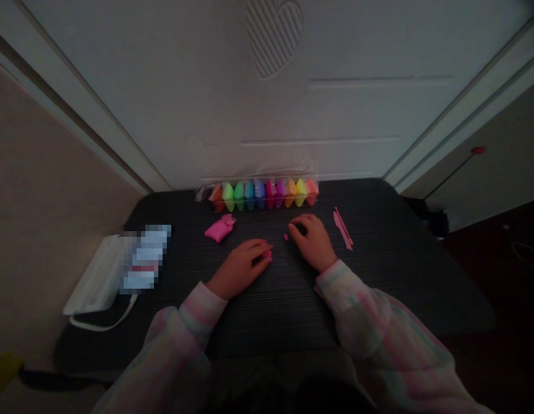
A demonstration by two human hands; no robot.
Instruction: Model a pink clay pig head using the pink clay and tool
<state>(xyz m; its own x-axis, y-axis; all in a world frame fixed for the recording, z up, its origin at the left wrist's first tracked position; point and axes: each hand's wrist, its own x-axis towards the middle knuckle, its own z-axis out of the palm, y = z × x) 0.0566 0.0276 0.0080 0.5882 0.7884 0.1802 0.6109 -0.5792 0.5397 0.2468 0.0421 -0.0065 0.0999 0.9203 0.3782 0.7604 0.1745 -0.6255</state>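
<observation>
My left hand (243, 265) rests on the dark table with thumb and fingers closed around a lump of pink modelling clay (268, 254), mostly hidden by the fingers. To the right, my right hand (312, 240) is bent over the tabletop, thumb and forefinger apart, with nothing seen between them. Just left of its thumb lies a tiny bit of pink clay (286, 236). A pink clay packet (219, 229) sits beyond my left hand. Pink modelling tools (343, 229), long and thin, lie to the right of my right hand.
Packs of coloured clay (260, 195) stand in a row in clear plastic at the table's (267, 322) back edge, against a white panel (198, 86). A white box-like object (96, 276), a blurred-out device (146, 261) and a white cable (105, 328) lie at left.
</observation>
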